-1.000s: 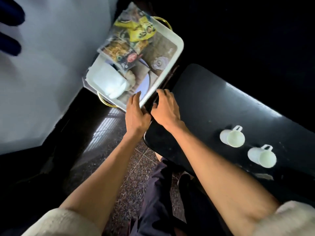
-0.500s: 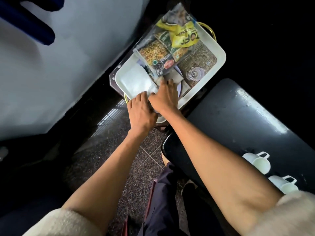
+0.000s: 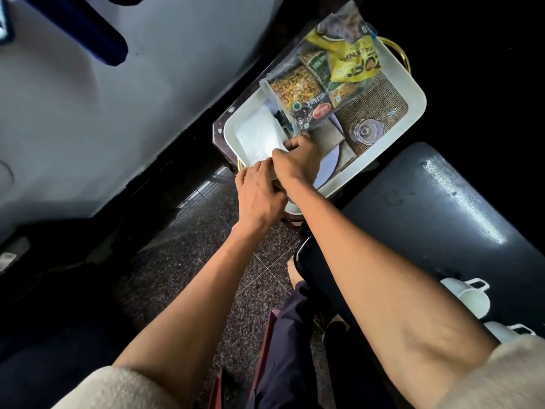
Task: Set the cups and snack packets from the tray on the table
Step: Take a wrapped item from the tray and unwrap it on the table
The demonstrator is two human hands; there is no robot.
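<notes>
The white tray [image 3: 413, 113] sits at the upper right, beside the black table [image 3: 427, 219]. A clear packet of yellow mix [image 3: 298, 93] and a yellow packet [image 3: 354, 63] lie across its far half. A white packet [image 3: 256, 134] lies in its near left corner. My right hand [image 3: 298, 162] reaches into the tray, its fingers curled on the white packet's near edge. My left hand [image 3: 259, 193] rests over the tray's near corner and touches the same packet; its grip is hidden. Two white cups [image 3: 472, 299] [image 3: 507, 335] stand on the table at the lower right.
A small clear glass piece [image 3: 365, 131] and a pale plate [image 3: 327, 169] lie on the tray's woven mat. A gold handle [image 3: 404, 57] sticks out at the tray's far end. A pale wall [image 3: 118, 128] runs along the left, over speckled floor tiles [image 3: 182, 261].
My right hand has gone from the tray's rim into the tray and closed on the white packet. My left hand has slid up to the tray's near corner. The view has shifted towards the tray.
</notes>
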